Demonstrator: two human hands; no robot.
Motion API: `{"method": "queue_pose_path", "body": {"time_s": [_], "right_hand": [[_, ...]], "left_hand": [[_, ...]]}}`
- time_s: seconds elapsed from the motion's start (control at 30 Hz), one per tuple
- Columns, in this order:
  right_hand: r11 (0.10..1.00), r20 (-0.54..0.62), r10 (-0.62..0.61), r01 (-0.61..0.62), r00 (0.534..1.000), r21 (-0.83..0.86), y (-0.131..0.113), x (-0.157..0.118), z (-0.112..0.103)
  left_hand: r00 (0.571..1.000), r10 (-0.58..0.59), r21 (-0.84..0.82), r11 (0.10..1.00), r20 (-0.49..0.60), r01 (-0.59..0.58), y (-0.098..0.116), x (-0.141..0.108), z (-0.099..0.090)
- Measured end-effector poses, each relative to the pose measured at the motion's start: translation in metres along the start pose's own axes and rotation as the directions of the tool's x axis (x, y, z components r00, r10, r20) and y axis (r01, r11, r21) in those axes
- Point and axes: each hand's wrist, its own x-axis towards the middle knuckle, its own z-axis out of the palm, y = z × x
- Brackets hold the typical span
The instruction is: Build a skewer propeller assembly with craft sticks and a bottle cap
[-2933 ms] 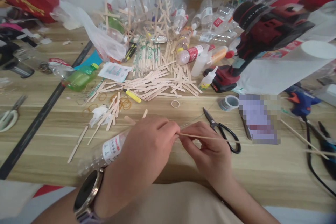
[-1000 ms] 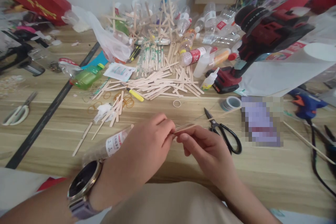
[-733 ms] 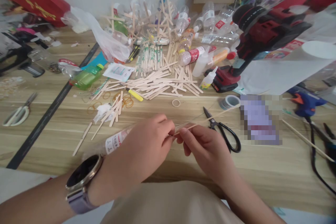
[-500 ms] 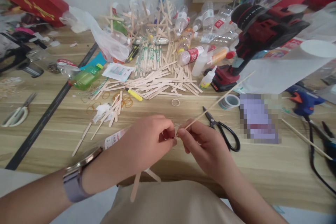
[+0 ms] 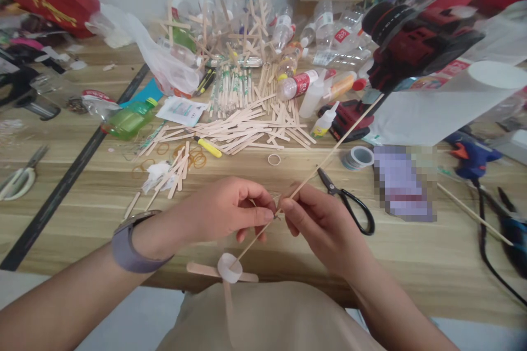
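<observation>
My right hand is closed around a thin wooden stick, which slants from upper right to lower left. The fingers of my left hand pinch at the same stick just left of the right fingertips. Something small and thin is between them there, too small to make out. At the stick's lower end is a white ring, with flat craft sticks spreading from it above my lap. Black-handled scissors lie right of my right hand.
Loose craft sticks, a yellow-handled tool and a glue bottle lie ahead. Plastic bottles crowd the back. A tape roll, a red-black power tool and a glue gun are at right.
My left wrist has turned and its fingers have opened out a little, so the white ring and lower stick now show. The stick's upper end has shifted up and left.
</observation>
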Motion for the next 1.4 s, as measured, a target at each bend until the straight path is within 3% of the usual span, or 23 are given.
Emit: {"method": "queue_pose_path", "body": {"time_s": [0.27, 0.5, 0.67, 0.97, 1.13, 1.4], "right_hand": [[0.999, 0.015, -0.016, 0.016, 1.0, 0.033, 0.003, 0.0, 0.0], [0.997, -0.056, 0.051, -0.048, 0.997, 0.059, 0.007, -0.008, 0.006], [0.994, -0.135, 0.061, -0.048, 0.989, 0.095, 0.005, -0.015, 0.012], [0.996, -0.258, -0.023, -0.001, 0.966, -0.09, -0.001, -0.016, 0.018], [0.974, -0.278, -0.103, 0.041, 0.955, -0.222, -0.003, -0.017, 0.02], [0.96, -0.274, -0.153, 0.078, 0.95, -0.269, -0.005, -0.02, 0.021]], "left_hand": [[0.997, 0.036, -0.243, 0.97, 0.073, -0.018, -0.013, 0.008, 0.004], [0.998, 0.019, -0.182, 0.983, -0.062, -0.03, -0.015, 0.003, 0.012], [0.979, 0.083, -0.066, 0.993, -0.184, -0.096, -0.01, 0.002, 0.015], [0.968, 0.094, 0.01, 0.996, -0.235, -0.094, -0.009, 0.0, 0.025], [0.964, 0.073, -0.003, 0.997, -0.255, -0.077, -0.007, -0.003, 0.03], [0.957, 0.049, -0.073, 0.995, -0.285, -0.072, -0.008, -0.01, 0.036]]}}
